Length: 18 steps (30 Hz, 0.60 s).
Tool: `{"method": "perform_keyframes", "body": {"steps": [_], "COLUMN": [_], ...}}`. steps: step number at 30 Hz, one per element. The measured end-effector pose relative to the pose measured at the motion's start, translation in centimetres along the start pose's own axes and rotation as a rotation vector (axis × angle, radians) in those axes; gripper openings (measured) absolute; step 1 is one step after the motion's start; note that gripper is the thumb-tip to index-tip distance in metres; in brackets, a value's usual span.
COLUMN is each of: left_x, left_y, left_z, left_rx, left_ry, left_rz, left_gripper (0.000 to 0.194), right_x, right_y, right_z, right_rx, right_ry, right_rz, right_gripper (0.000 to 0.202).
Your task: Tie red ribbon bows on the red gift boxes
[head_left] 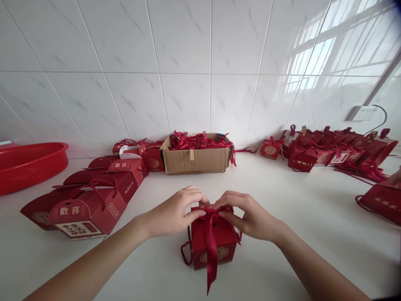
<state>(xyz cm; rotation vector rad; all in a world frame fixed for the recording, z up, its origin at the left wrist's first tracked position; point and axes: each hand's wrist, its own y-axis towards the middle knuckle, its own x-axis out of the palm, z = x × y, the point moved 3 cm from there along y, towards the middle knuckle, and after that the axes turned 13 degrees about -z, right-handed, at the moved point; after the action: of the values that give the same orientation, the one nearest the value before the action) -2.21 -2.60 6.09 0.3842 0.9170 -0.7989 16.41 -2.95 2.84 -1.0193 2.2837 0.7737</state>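
A small red gift box (199, 240) with a gold round emblem stands upright on the white counter in front of me. Red ribbon (212, 251) is looped at its top, and one tail hangs down the front face. My left hand (184, 211) pinches the ribbon from the left, thumb and fingers closed on it. From the right, my right hand (242, 213) pinches the same ribbon close to the knot. The two sets of fingertips nearly meet over the box top. A dark red cord handle (185, 253) droops at the box's left side.
Larger red gift boxes (87, 205) stand at the left beside a red basin (34, 165). A cardboard box (196, 162) full of ribbons is by the tiled wall. Several finished boxes (302, 161) line the right back. Another person's hand (396, 179) touches a box (382, 202) at the right edge.
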Motion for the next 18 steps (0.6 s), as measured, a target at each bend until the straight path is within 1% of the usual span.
{"method": "perform_keyframes", "body": {"steps": [3, 6, 10, 12, 14, 16, 18], "left_x": [-0.4, -0.3, 0.4, 0.6, 0.8, 0.8, 0.8], "left_y": [-0.2, -0.2, -0.1, -0.1, 0.0, 0.0, 0.1], "left_z": [-0.1, -0.4, -0.9, -1.2, -1.5, -1.9, -2.3], "left_rx": [-0.003, -0.008, -0.034, -0.046, -0.026, -0.002, 0.001], "left_ry": [0.031, 0.015, -0.119, -0.179, -0.210, -0.236, -0.272], "left_rz": [-0.025, -0.082, -0.209, -0.259, -0.289, -0.259, -0.174], "left_gripper": [0.015, 0.009, 0.006, 0.005, 0.008, 0.007, 0.002], "right_x": [0.3, 0.7, 0.8, 0.8, 0.8, 0.8, 0.9], "right_y": [-0.2, -0.2, -0.2, -0.2, -0.3, -0.3, -0.3], "right_z": [0.1, 0.2, 0.4, 0.5, 0.6, 0.8, 1.0], "right_rx": [-0.065, -0.111, -0.134, -0.132, -0.127, -0.120, -0.120], "right_ry": [-0.229, -0.341, -0.357, -0.323, -0.286, -0.264, -0.251], "right_rz": [-0.054, -0.068, -0.054, -0.055, -0.058, -0.062, -0.067], "right_gripper": [0.043, 0.048, 0.051, 0.052, 0.051, 0.050, 0.051]}}
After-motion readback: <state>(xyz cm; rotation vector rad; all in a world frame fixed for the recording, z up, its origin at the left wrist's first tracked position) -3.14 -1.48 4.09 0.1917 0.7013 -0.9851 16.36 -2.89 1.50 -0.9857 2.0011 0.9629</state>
